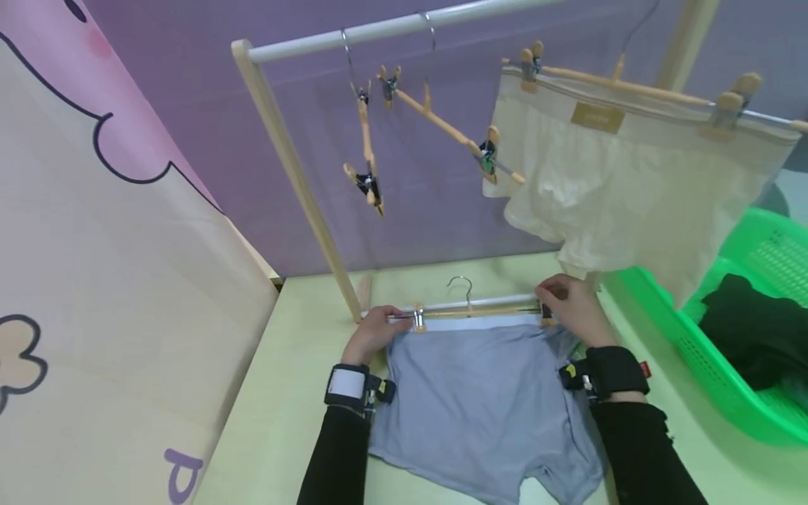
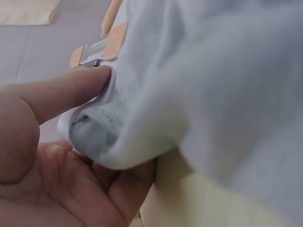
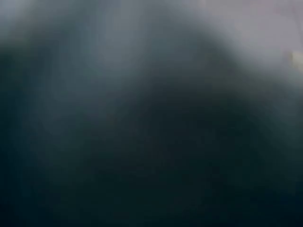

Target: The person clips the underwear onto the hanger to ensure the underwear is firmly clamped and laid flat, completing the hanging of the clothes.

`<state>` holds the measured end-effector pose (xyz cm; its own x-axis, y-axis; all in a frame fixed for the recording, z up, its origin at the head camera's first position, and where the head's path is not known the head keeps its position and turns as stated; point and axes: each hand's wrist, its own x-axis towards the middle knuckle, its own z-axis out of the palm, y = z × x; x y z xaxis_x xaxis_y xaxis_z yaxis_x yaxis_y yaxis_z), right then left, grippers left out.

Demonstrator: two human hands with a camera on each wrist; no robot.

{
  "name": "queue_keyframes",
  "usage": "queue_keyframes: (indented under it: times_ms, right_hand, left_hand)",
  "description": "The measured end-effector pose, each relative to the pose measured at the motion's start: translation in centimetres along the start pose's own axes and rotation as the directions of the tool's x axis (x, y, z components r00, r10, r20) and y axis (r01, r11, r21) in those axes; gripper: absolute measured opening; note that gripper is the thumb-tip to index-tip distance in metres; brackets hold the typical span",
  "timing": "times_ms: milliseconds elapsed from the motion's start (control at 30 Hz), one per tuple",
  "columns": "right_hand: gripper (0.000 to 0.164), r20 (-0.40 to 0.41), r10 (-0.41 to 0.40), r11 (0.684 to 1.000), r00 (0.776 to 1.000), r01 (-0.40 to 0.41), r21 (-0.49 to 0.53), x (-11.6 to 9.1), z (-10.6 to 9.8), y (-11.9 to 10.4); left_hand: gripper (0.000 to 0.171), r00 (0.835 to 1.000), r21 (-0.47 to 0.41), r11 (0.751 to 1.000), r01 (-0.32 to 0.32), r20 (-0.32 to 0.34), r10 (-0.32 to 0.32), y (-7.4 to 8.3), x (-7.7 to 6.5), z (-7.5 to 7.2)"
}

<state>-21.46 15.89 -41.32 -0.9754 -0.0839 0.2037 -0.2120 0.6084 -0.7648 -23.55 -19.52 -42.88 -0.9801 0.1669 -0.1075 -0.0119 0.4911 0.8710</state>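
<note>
Grey-blue shorts (image 1: 473,393) lie spread on the table, their waistband along a wooden clip hanger (image 1: 499,311) whose hook points away from me. My left hand (image 1: 374,335) holds the waistband's left corner beside the hanger's left clip (image 1: 419,319). In the left wrist view, the thumb of that left hand (image 2: 61,161) presses on the waistband near the metal-and-wood clip (image 2: 97,51), with fingers beneath the cloth. At the opposite end, my right hand (image 1: 576,308) pinches the right clip (image 1: 546,314), partly hiding it. The right wrist view is dark and blurred.
Above the table, a white rail (image 1: 391,28) on wooden posts carries two bare clip hangers (image 1: 442,126) and cream shorts (image 1: 618,168) clipped to another. On the right stands a green basket (image 1: 682,351) with dark cloth (image 1: 751,330) inside. A printed curtain (image 1: 126,280) hangs at left.
</note>
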Motion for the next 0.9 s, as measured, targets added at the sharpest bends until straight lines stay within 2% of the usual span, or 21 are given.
queue_keyframes:
  times_ms: [233, 367, 467, 667, 767, 900]
  right_hand:
    - [0.047, 0.110, 0.060, 0.998, 0.992, -0.058, -0.027, 0.0, -1.4, 2.1]
    - [0.049, 0.171, 0.084, 0.996, 0.982, -0.078, -0.038, 0.0, -1.3, 2.4]
    - [0.044, 0.194, 0.080, 0.997, 0.978, -0.078, -0.020, 0.0, -1.2, 2.1]
    - [0.028, 0.264, 0.098, 0.994, 0.960, -0.105, 0.010, -0.1, -1.0, 0.8]
    - [0.032, 0.287, 0.110, 0.989, 0.952, -0.132, 0.059, -0.1, -1.0, 0.7]
    - [0.034, 0.339, 0.087, 0.972, 0.937, -0.154, 0.178, 0.0, -0.7, 1.1]
  left_hand:
    - [0.027, 0.999, 0.064, 0.998, -0.020, -0.025, 0.022, -0.1, 0.2, 0.1]
    - [0.029, 1.000, 0.049, 0.999, 0.001, -0.021, 0.000, -0.1, 0.3, 0.1]
    - [0.029, 1.000, 0.050, 0.999, 0.014, -0.025, -0.013, -0.1, 0.2, 0.1]
    - [0.027, 1.000, 0.098, 0.995, -0.002, -0.031, 0.005, -0.3, 0.0, 0.1]
    - [0.027, 0.999, 0.107, 0.994, -0.009, -0.029, 0.012, -0.3, 0.0, 0.3]
    - [0.028, 1.000, 0.116, 0.993, -0.012, -0.020, 0.014, 0.0, -0.1, 0.3]
